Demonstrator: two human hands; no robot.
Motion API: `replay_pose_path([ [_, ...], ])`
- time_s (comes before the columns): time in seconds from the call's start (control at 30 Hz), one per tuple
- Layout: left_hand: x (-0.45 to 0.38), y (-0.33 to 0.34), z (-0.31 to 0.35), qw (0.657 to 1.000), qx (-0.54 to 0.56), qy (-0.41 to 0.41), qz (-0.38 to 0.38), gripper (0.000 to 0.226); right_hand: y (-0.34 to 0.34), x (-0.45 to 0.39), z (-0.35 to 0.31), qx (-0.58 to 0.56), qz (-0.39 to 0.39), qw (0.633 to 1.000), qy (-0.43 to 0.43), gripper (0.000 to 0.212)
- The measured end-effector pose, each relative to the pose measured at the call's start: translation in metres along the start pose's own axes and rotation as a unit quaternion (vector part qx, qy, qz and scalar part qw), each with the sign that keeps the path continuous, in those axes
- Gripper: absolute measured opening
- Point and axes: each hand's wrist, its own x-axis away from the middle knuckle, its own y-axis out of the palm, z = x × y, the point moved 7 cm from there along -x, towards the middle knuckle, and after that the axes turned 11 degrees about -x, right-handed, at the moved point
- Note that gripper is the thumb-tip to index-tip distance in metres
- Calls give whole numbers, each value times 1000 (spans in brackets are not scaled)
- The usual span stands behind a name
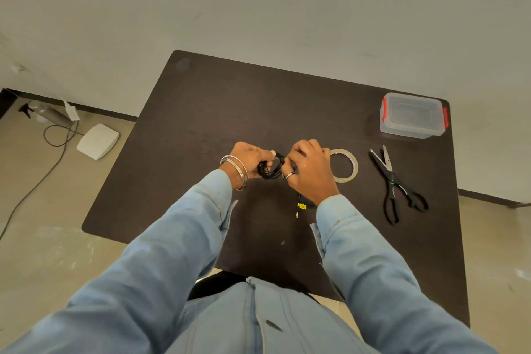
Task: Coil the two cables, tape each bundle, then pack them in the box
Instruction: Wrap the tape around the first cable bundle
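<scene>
- Table (201,112): dark wood-grain top, set against a pale wall.
- Left hand (249,162): fingers curled round the left side of a black cable coil (270,169), gripping it; two metal bangles (237,168) on the wrist.
- Right hand (309,168): fingers curled on the right side of the same coil, pinching it; a ring (289,175) on one finger.
- Cable coil: a small black bundle held between both hands, above the middle of the table.
- Second cable (301,204): a dark length with a yellow tag and a metal plug, lying on the table just below the right wrist; most of it is hidden by the sleeve.
- Tape (349,165): clear roll, flat on the table, just beside the right hand and partly behind it.
- Scissors (395,184): black handles, blades parted, lying to the right of the tape.
- Box (412,115): clear plastic, lid on, red clips at both ends, at the far right corner of the table, well apart from the hands.
- Floor, left of the table: a white flat device (98,141), a spray bottle (47,112), a loose cord (54,149).
</scene>
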Motion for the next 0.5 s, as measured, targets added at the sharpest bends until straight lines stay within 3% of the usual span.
replay_pose_path([
  [0.27,1,-6,8,986,-132,100,-2,8,-2,-9,3,-144,23,989,0,11],
  [0.37,4,-9,14,972,-190,138,-11,7,-4,-14,0,-170,3,985,-17,10],
  [0.5,5,-8,17,952,-263,156,-31,9,-6,-16,3,-219,-19,975,22,7],
])
